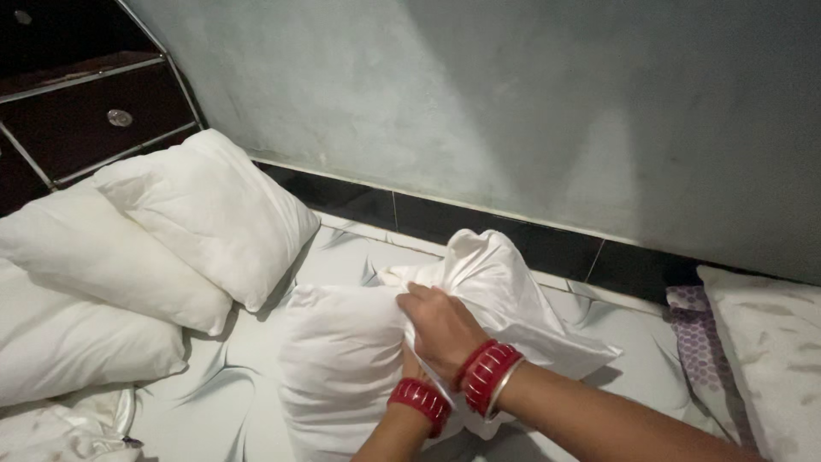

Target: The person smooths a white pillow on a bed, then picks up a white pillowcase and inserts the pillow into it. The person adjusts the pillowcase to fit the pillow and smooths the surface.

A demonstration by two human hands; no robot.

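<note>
A white pillow lies in front of me on the bed, with a bunched white pillowcase over its far end. My right hand grips the gathered cloth of the pillowcase from above; red bangles ring its wrist. My left hand is mostly hidden beneath the right hand and the cloth, pressed against the pillow, with a red bangle on its wrist. Whether its fingers hold the cloth or the pillow cannot be seen.
Three white pillows are piled at the left on the patterned bedsheet. A dark drawer unit stands at the back left. A grey wall with a black skirting runs behind. A patterned cloth and another pillow lie at the right.
</note>
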